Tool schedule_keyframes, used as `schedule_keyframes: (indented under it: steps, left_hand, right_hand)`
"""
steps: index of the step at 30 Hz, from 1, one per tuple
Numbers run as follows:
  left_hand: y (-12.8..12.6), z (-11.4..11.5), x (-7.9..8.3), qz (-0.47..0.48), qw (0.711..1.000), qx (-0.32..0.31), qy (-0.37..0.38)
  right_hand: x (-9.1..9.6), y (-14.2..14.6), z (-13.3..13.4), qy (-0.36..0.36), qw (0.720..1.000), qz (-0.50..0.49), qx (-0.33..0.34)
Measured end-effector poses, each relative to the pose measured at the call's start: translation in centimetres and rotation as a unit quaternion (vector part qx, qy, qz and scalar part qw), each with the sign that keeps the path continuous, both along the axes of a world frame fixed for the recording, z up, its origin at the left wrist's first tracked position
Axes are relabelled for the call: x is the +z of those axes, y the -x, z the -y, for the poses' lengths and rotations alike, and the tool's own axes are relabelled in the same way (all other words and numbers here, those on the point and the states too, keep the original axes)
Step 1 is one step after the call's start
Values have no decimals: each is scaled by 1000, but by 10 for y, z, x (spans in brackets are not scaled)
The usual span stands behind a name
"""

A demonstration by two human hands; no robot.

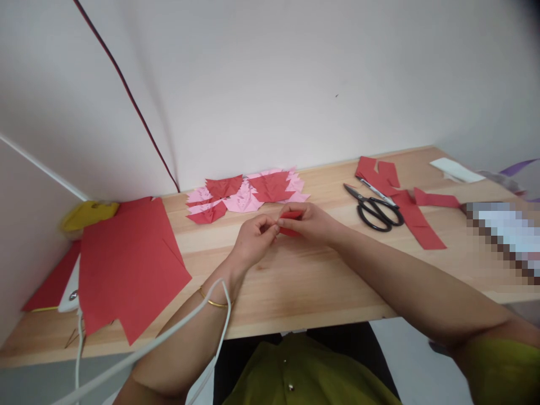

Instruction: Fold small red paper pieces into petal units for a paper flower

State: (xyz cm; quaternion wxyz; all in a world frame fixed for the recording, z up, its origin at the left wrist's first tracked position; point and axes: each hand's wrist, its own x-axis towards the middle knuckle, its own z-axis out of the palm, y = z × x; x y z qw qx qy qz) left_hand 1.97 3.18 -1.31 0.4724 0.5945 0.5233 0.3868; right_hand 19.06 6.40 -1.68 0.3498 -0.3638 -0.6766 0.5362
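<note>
Between my two hands, just above the middle of the wooden table (304,281), is a small folded piece of red paper (291,232). My left hand (254,239) pinches its left end between thumb and fingers. Curled over its right part, my right hand (310,222) grips the same piece, with the fingertips of both hands close together. Much of the paper is hidden by my fingers. Right behind my hands lie folded red paper pieces (272,187) and pink paper pieces (242,198), spread in overlapping rows near the wall.
Black-handled scissors (375,211) lie to the right beside a pen (375,190) and red paper scraps (422,225). Large red sheets (130,264) cover the left side, near a yellow object (90,215). A white cable (169,337) crosses before my left forearm. A blurred-out device (506,236) sits far right.
</note>
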Motion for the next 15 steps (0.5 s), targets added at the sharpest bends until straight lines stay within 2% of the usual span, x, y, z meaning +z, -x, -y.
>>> schedule_keyframes:
  steps: [4, 8, 11, 13, 15]
  left_hand:
    - [1, -1, 0, 23, 1000, -10, 10]
    - [0, -2, -3, 59, 998, 0, 27]
    - [-1, -5, -9, 115, 991, 49, 44]
    - [-2, -6, -12, 181, 977, 90, 65]
    - [-3, -7, -13, 245, 960, 111, 82]
  right_hand:
    - [2, 2, 2, -2, 1000, 23, -17]
    - [3, -1, -2, 33, 998, 34, -32]
    - [1, -3, -8, 94, 995, -34, -12]
    - [-2, -3, -10, 133, 988, -72, -2]
    - [-6, 0, -10, 142, 987, -76, 4]
